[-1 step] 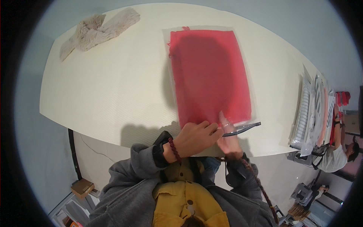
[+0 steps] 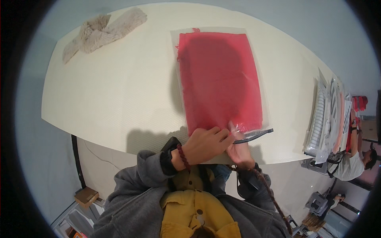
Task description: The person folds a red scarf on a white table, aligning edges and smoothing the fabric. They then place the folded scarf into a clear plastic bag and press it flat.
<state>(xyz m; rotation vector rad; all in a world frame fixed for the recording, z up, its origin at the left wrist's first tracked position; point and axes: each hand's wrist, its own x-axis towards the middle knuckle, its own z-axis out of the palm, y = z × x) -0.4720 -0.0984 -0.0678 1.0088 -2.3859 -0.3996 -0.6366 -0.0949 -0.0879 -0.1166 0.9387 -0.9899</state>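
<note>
A folded red cloth [image 2: 218, 79] with fringe at its far left corner lies inside a clear plastic bag [image 2: 264, 107], flat before me on the table. Along the near side, the bag's mouth carries a dark zip strip [image 2: 254, 136]. My left hand [image 2: 209, 142] is closed on the bag's near edge, its fingers bent over the plastic. Close beside it, my right hand [image 2: 239, 152] is at the mouth, with outstretched fingers partly hidden by the plastic and the strip. A beaded bracelet [image 2: 182, 156] is on my left wrist.
The pale table [image 2: 111, 91] curves around the bag. A fluffy beige scarf-like piece [image 2: 99, 33] lies far left. Several bagged folded textiles [image 2: 327, 117] are stacked at the right edge. Beyond them a person [image 2: 353, 164] is at work. On the floor at lower left sits a cardboard box [image 2: 86, 197].
My right hand has drawn back slightly toward me, and less of its fingers shows through the plastic. The red cloth's near right part has shifted a little. My left hand stays put.
</note>
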